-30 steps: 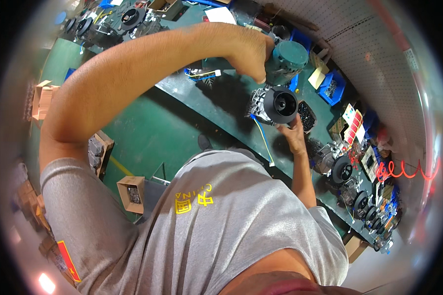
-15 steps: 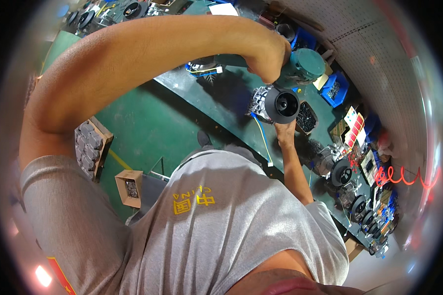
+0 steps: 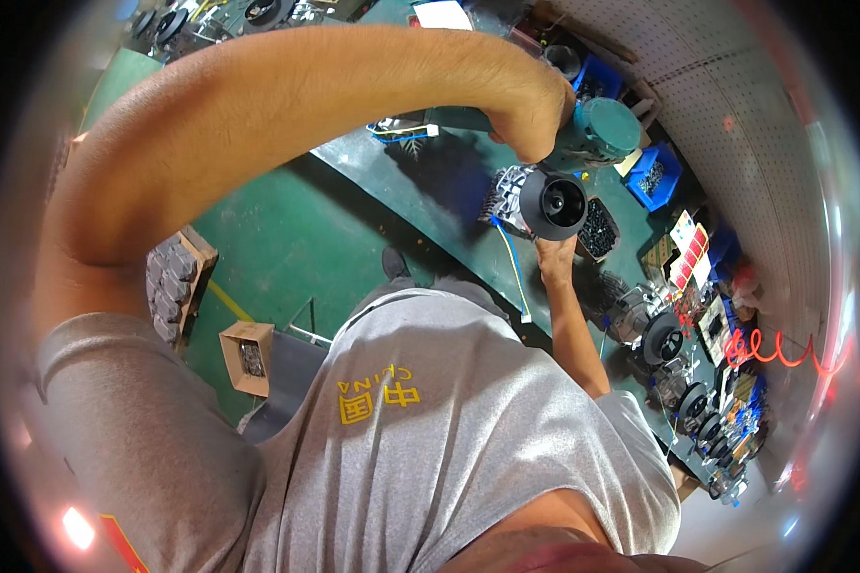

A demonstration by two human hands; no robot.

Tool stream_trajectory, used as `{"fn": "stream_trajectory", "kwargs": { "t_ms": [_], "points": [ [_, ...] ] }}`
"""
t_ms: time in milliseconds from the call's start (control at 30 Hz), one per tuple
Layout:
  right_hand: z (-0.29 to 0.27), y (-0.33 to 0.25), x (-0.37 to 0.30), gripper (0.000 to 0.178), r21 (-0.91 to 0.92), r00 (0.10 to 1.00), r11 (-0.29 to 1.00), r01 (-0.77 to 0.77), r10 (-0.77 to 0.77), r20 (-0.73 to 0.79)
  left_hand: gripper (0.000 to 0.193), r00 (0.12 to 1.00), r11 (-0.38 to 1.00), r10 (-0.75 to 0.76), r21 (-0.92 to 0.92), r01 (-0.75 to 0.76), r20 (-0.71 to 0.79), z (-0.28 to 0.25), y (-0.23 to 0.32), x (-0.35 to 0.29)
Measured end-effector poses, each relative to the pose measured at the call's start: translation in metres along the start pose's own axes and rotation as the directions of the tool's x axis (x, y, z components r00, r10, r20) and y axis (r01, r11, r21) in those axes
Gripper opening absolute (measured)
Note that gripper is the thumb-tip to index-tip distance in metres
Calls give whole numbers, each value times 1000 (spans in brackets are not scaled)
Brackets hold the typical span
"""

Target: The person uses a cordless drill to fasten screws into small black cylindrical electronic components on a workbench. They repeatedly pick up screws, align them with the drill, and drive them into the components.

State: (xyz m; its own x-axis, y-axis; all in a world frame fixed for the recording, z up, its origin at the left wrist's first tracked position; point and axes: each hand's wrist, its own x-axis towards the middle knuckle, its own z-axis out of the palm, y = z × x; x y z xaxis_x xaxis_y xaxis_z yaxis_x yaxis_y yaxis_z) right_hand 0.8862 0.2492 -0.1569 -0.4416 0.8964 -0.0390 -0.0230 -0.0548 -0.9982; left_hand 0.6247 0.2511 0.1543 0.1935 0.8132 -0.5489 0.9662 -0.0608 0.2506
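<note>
My left arm reaches across the far side, and my left hand is closed around a green power drill. The drill's round green rear end faces up, and its tip is hidden. Right beside the drill, on the bench, is a silver metal motor assembly with a black fan wheel. Blue and yellow wires trail from it to a white plug. My right hand grips the assembly from its near side, with the fingertips partly hidden beneath the fan wheel.
Beside the fan wheel stands a box of dark screws. A blue parts bin sits behind it on the green workbench. More fan motor assemblies line the bench at right. A red coiled hose hangs there. Cartons stand at left.
The whole view has shifted slightly. Both hands keep their grip on the drill and the motor assembly.
</note>
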Motion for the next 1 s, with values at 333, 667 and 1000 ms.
{"fn": "stream_trajectory", "kwargs": {
  "t_ms": [333,667,1000],
  "points": [
    [-24,49,9,64,-80,999,996,-34,32,-29,42,996,977,89,-192,-93,-27,-31,-11,-2],
    [-10,-3,-10,73,-89,983,983,163,-154,99,41,628,567,-8,-521,-638,-779,133,-32,-129],
    [-63,-82,-50,33,260,804,928,-268,363,-470,21,643,260,-508,-814,-520,-573,283,-39,-225]
  ]
}}
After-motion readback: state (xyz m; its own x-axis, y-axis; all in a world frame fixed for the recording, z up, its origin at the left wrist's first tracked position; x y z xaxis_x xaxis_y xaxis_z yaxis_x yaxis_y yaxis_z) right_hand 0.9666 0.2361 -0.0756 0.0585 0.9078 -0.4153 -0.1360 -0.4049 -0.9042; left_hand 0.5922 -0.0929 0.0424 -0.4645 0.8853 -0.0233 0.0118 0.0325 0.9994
